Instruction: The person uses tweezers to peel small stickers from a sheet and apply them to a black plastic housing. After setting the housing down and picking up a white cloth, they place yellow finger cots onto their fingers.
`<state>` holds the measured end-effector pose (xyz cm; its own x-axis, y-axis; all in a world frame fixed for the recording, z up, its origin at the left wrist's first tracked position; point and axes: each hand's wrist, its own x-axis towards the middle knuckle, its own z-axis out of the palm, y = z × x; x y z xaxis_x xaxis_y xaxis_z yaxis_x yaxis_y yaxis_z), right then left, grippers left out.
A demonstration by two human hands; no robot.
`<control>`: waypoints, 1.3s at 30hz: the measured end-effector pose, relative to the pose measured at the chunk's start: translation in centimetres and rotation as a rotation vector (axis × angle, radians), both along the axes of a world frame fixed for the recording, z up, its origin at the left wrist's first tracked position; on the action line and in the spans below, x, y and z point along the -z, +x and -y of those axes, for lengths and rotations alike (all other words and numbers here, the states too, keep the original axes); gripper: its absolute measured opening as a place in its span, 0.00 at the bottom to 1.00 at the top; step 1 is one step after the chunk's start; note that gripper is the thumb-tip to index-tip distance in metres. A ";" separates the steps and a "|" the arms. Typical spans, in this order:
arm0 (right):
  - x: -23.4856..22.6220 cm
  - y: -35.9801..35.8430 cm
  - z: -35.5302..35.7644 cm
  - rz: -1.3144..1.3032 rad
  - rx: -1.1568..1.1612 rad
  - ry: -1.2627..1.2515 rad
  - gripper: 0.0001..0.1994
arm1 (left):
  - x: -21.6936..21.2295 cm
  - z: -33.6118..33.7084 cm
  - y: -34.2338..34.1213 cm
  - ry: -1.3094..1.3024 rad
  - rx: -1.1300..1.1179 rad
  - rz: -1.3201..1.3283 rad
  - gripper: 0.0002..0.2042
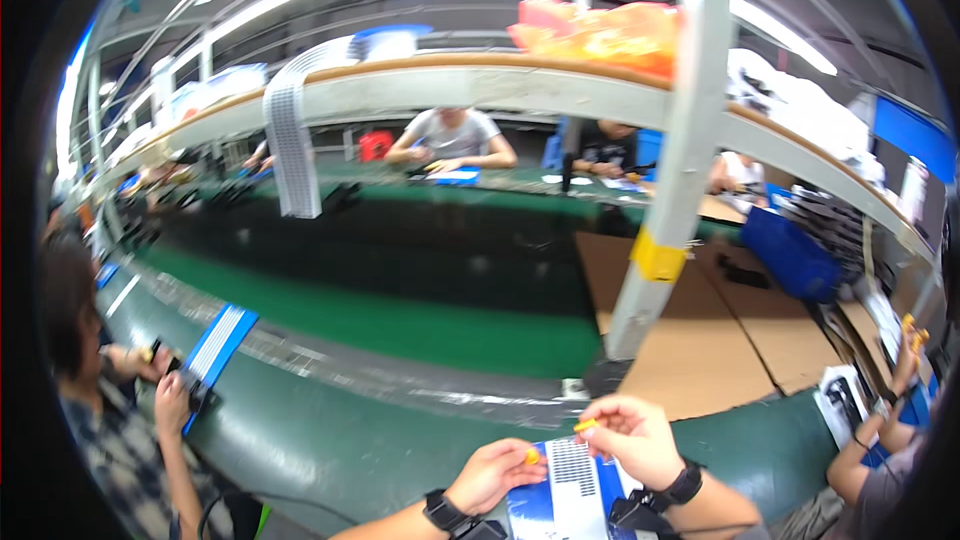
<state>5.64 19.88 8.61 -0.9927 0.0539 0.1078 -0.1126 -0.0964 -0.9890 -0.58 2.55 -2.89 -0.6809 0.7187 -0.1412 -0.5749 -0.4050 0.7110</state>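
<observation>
At the six-o'clock edge of the view, the person's left hand (497, 473) and right hand (632, 437) meet over a flat blue-and-white tray with a grid of small dark cells (572, 485), which lies on the dark green table (330, 440). Left fingers are pressed together on a small orange piece (532, 457) at the tray's nine-o'clock edge. Right fingers pinch a second small orange piece (585, 426), held just above the tray's twelve-o'clock end; its exact shape is too small to make out, possibly a cap or plug. Both wrists carry black bands. At twelve o'clock from the hands stands a slanted grey metal post with a yellow band (660, 190), rising from brown cardboard sheets (700, 340). At nine o'clock, a neighbouring person's hands (165, 380) rest beside a similar blue-edged tray (215, 350).
</observation>
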 end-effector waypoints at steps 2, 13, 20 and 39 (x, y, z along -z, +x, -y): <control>-5.0 -1.1 -0.7 -0.242 0.110 0.213 0.06 | 0.8 0.0 -0.2 -0.046 0.013 -0.008 0.08; -33.9 -20.2 -0.1 -0.911 0.737 1.629 0.08 | 0.5 -0.5 -0.3 -0.045 -0.013 -0.101 0.06; -33.3 -23.3 -1.3 -0.700 0.603 1.683 0.09 | 0.7 -0.1 -0.8 -0.042 -0.022 -0.056 0.08; 2.5 -1.4 1.7 0.290 -0.158 -0.143 0.05 | -3.4 0.4 1.4 -0.456 -0.428 -0.921 0.12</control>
<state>4.25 18.14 6.12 -0.9782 -0.1083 -0.1774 0.1983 -0.2303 -0.9527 0.78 2.16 0.48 -0.8408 0.4091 0.3545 0.3735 -0.0355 0.9269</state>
